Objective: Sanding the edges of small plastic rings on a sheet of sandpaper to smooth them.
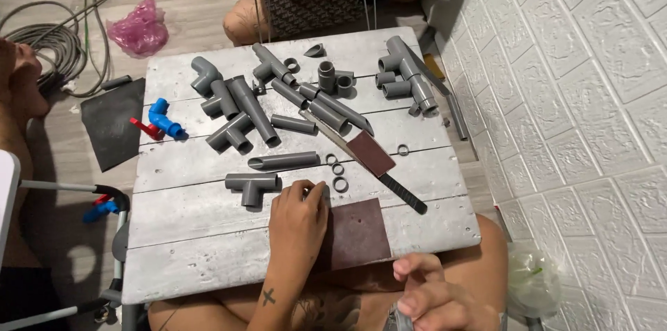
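left hand (297, 218) closed round a small grey pipe piece (321, 194), pressed on the brown sandpaper sheet (358, 234) at the table (187, 234) front | right hand (434, 296) loosely curled, nothing held, off the table edge

The left hand (299, 223) rests on the bench (194, 247), touching the near sandpaper sheet (358, 234) on its right. Just beyond its fingers lie three small rings (338, 169) and a tee fitting (250, 185). Farther off sit scattered pipe pieces (278, 105). The right hand (434, 296) hangs off the near edge.
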